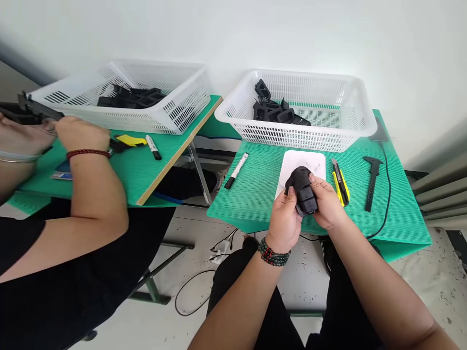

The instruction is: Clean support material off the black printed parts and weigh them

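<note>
A black molded plastic part [306, 197] is held up between both hands over the near side of the green-covered table [251, 204]. My left hand [284, 218] grips its left side, thumb on the front face. From the right, my right hand [327, 201] closes on the other edge, thumb near the top. Behind the part lies a white digital-scale-like tray [302, 163], partly hidden by it. Just right of my right hand rests a yellow utility knife [341, 183]. Farther right is a black caliper [372, 184]. A marker [237, 170] lies to the left.
A white plastic basket [292, 133] with several black parts [273, 113] stands at the back. A cable [387, 194] runs down the table's right side. At the left table, a co-worker's hand [82, 133] holds a caliper near another basket [156, 116].
</note>
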`<state>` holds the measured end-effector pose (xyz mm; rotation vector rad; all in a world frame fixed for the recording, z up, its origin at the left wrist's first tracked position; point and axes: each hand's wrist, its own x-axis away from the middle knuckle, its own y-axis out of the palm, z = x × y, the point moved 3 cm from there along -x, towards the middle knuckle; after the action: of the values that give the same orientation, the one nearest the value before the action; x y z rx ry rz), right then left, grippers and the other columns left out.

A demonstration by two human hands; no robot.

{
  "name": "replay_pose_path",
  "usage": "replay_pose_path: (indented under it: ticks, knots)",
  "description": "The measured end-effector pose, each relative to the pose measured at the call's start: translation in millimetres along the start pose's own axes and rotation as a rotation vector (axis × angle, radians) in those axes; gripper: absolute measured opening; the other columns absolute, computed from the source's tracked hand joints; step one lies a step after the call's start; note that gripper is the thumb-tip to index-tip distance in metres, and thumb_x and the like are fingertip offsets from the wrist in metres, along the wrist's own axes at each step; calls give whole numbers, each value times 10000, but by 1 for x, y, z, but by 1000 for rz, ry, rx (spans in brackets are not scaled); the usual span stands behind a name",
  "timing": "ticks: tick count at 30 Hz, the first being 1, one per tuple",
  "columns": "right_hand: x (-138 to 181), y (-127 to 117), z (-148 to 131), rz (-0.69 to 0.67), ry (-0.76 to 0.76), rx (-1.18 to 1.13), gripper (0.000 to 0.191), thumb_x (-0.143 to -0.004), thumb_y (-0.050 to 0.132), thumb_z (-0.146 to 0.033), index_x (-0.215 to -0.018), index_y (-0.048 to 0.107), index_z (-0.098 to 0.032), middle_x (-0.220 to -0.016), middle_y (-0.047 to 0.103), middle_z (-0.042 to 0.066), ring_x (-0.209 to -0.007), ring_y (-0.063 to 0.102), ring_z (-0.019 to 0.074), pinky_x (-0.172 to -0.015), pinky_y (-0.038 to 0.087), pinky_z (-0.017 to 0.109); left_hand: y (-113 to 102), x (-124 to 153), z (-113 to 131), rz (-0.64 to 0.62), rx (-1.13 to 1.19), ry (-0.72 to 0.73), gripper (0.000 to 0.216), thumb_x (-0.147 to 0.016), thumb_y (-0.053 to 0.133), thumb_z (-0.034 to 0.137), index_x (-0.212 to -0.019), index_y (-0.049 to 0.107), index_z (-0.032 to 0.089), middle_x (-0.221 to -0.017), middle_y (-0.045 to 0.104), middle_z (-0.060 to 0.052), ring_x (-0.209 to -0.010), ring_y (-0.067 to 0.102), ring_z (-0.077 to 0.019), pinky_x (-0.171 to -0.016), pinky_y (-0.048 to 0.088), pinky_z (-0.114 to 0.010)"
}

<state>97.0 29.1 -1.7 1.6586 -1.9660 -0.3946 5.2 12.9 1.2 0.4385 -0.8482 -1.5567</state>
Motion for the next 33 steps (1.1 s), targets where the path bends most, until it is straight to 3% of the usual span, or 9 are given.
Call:
replay_pose_path:
  ticks: [8,13,21,23,28,30,33]
  knots:
    - [2,-2,-14,-195,86,-66,320,-661,879,-426,-868,743,-223,-773,718,0,-665,602,154,-618,508,275,3,3,16,-123,1,1,342,-796,821,325,-1112,726,233,-1200,737,-78,-1246,632,-247,-1037,519,-383]
    - [6,3,-17,-278,76,-55,317,-662,876,-405,-889,734,-236,-796,723,-3,-680,618,160,-640,525,291,2,2,23,-128,-10,30,329,-782,828,328,-1083,722,246,-1175,740,-65,-1291,605,-247,-1062,510,-395]
    - [10,9,-1,-111,-21,-8,410,-712,809,-619,-760,690,-229,-629,649,-13,-635,603,172,-621,528,311,-4,3,6,62,-91,89,404,-764,798,582,-898,725,209,-967,769,-53,-1178,658,-275,-1014,522,-389]
    - [10,10,3,-90,-3,-3,419,-718,802,-625,-733,685,-224,-647,669,-2,-679,635,190,-658,546,329,-5,0,6,69,-90,57,382,-794,783,552,-930,738,198,-984,774,-61,-1193,652,-281,-1034,508,-401]
    - [6,10,6,-58,11,-76,392,-730,800,-581,-883,750,-224,-943,774,43,-974,686,241,-845,546,367,-8,-8,12,91,-3,-28,306,-851,748,453,-1012,754,192,-1093,769,-80,-1237,638,-281,-1048,505,-399]
    - [5,10,7,-64,28,-109,363,-743,801,-547,-915,757,-230,-965,773,35,-957,680,227,-835,537,349,-8,-8,14,113,-1,-12,286,-854,742,432,-1010,755,192,-1085,770,-76,-1212,653,-273,-1026,520,-388]
    - [5,10,6,-94,66,-124,258,-718,841,-447,-800,736,-226,-829,739,3,-793,644,178,-714,511,287,-10,-7,18,134,-70,84,288,-831,758,455,-938,746,187,-1017,776,-79,-1124,694,-266,-949,556,-367]
